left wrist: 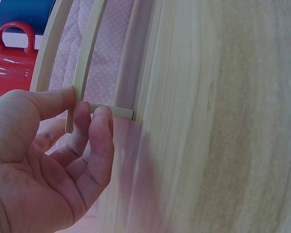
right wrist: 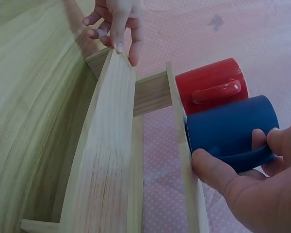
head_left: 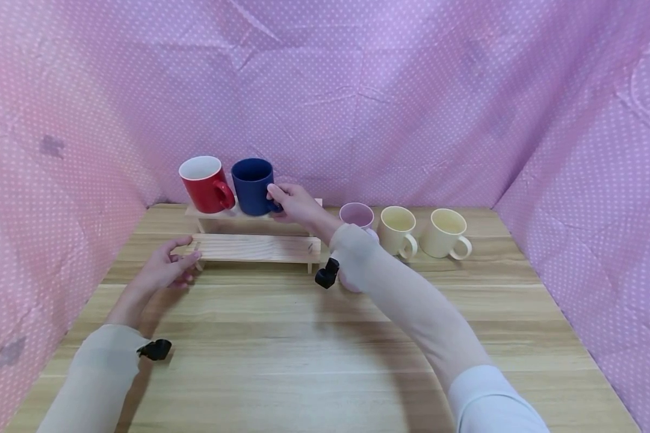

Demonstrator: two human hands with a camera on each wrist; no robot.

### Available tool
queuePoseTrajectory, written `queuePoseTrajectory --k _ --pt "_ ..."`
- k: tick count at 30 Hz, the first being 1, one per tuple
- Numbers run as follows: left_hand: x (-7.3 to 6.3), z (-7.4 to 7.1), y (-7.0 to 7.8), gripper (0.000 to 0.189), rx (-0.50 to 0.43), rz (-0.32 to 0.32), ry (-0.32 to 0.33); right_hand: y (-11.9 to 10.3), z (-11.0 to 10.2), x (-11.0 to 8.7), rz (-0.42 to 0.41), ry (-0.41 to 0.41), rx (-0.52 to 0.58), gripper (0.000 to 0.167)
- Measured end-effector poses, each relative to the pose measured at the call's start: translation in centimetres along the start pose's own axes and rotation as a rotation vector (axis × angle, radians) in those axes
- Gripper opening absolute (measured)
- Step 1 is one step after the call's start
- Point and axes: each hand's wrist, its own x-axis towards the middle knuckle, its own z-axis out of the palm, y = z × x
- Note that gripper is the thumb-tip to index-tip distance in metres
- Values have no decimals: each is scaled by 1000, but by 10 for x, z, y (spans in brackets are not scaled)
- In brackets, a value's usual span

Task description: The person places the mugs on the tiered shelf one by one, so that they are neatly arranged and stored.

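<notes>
A two-step wooden rack (head_left: 257, 248) stands toward the back left of the table. On its upper step sits a red mug (head_left: 203, 186), its handle turned to the front right. Beside it a blue mug (head_left: 251, 187) is upright at the upper step, and my right hand (head_left: 298, 207) grips its handle. In the right wrist view the blue mug's (right wrist: 230, 131) base meets the upper board. My left hand (head_left: 165, 264) pinches the left end of the lower step; in the left wrist view the thumb and fingers (left wrist: 102, 145) lie on either side of that board.
Right of the rack stand a pinkish-purple mug (head_left: 356, 214), partly behind my right arm, and two cream mugs (head_left: 396, 231), (head_left: 445, 233). Another pinkish thing (head_left: 351, 282) is mostly hidden by the right sleeve. Dotted pink cloth (head_left: 325, 102) encloses the wooden table (head_left: 281, 349).
</notes>
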Motion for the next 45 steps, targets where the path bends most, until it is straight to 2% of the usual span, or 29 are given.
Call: queuePoseTrajectory --k 7,12,19,26,39,45 --pt "1 0 1 77 -7 -2 -2 5 0 2 -18 23 -31 40" --pt "-1 -1 2 79 3 6 1 9 4 3 -24 66 25 42" --pt "-1 3 2 79 8 8 -14 16 6 1 -34 93 39 44" --pt "1 2 1 79 2 12 -9 15 4 2 -55 70 33 47" --pt "-1 -5 1 80 22 19 -18 14 8 2 -42 60 31 47" --pt "-2 -2 1 79 21 26 -18 11 6 -1 -25 52 24 42"
